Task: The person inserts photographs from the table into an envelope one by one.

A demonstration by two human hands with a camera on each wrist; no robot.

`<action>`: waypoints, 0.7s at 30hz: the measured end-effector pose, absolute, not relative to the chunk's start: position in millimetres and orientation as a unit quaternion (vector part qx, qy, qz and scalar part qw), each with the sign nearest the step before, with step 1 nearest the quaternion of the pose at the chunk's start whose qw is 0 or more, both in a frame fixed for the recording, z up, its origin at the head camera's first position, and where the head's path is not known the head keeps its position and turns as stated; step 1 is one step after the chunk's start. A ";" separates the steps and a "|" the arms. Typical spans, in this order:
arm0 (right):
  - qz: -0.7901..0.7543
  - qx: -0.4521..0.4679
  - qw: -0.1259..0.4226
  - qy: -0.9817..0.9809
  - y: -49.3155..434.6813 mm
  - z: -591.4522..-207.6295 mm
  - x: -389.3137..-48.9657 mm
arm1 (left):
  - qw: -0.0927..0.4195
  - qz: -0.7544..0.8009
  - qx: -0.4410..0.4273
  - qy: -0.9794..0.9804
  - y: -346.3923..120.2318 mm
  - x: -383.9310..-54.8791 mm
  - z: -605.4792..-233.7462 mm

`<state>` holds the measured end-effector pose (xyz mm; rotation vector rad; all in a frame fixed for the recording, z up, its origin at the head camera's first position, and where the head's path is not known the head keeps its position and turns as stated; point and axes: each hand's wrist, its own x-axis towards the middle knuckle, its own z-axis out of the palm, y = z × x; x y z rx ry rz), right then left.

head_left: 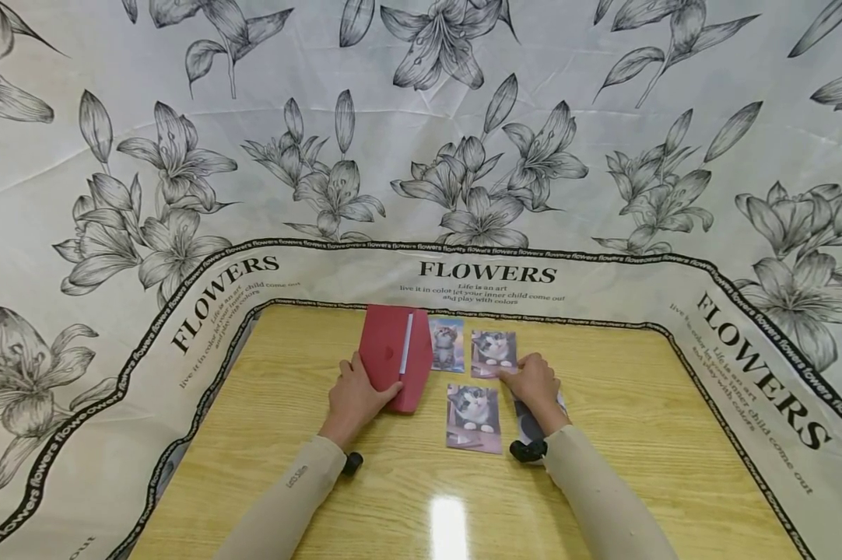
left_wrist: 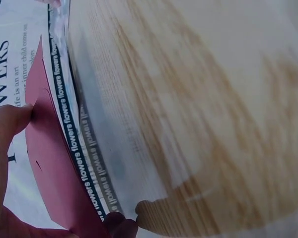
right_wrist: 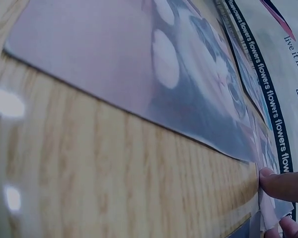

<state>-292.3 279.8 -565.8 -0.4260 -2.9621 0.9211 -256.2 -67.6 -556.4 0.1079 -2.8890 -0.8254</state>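
My left hand [head_left: 356, 395] grips a red envelope [head_left: 380, 338] by its near end, thumb on the front face; its flap stands unfolded to the right and a pale edge shows in the opening. The left wrist view shows the thumb on the pink-red face and fingers behind the paper. To the right, my right hand [head_left: 536, 389] pinches the near right corner of a cat photo card [head_left: 491, 346]. The right wrist view shows the thumb [right_wrist: 280, 186] on the card's edge, fingers below. A darker card [head_left: 529, 426] lies partly hidden beneath the right hand and wrist.
A second cat photo card [head_left: 473, 420] lies nearer me, between the hands. A tabby kitten card [head_left: 449, 346] sits beside the envelope, partly covered by its flap. The wooden table [head_left: 274, 467] meets a flower-printed cloth [head_left: 484, 284] at its far edge.
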 end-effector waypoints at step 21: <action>0.362 -0.146 0.049 -0.919 285.7 -542.5 -296.2 | 0.061 -0.274 0.039 -0.959 -67.6 -257.7 -558.0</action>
